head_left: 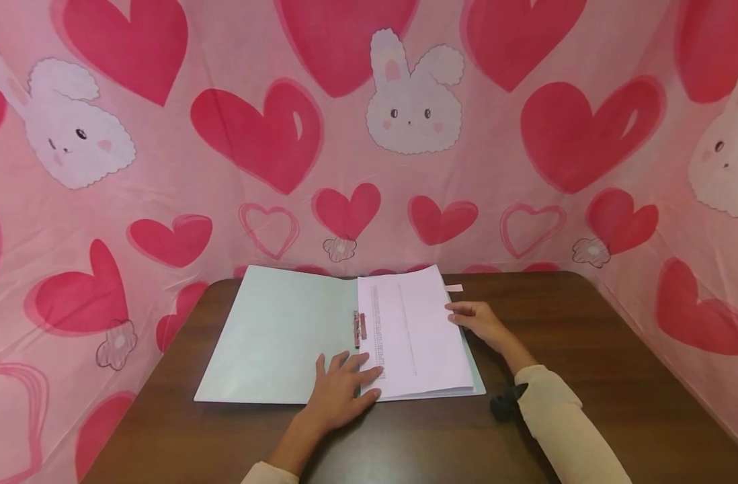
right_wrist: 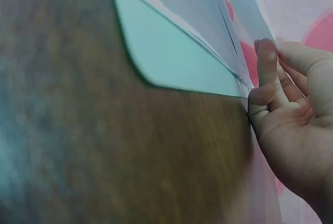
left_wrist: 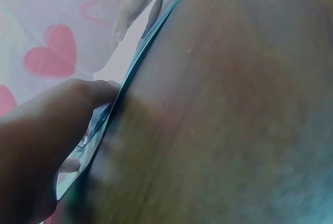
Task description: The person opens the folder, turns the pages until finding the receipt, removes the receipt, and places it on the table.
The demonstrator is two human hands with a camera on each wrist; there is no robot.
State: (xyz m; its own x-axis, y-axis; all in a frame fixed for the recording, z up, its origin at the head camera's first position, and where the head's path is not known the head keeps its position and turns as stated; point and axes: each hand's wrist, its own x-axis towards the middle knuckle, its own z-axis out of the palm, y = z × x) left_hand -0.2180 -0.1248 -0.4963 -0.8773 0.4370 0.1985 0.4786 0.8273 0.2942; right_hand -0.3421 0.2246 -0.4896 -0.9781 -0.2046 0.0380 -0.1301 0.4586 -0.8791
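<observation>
A pale green file folder lies spread out on the table, with a stack of printed sheets on its right half. A metal clip sits along the spine. My left hand rests with fingers spread across the lower spine and the sheets' left edge. At the stack's right edge, my right hand pinches the edge of a sheet of paper between thumb and fingers. In the right wrist view, the upper sheet is raised above the others beside my right hand.
The dark brown wooden table runs under everything. A small pinkish tab sticks out past the stack's upper right edge. A black wrist strap piece hangs at my right wrist. Pink cloth with hearts and rabbits surrounds the table.
</observation>
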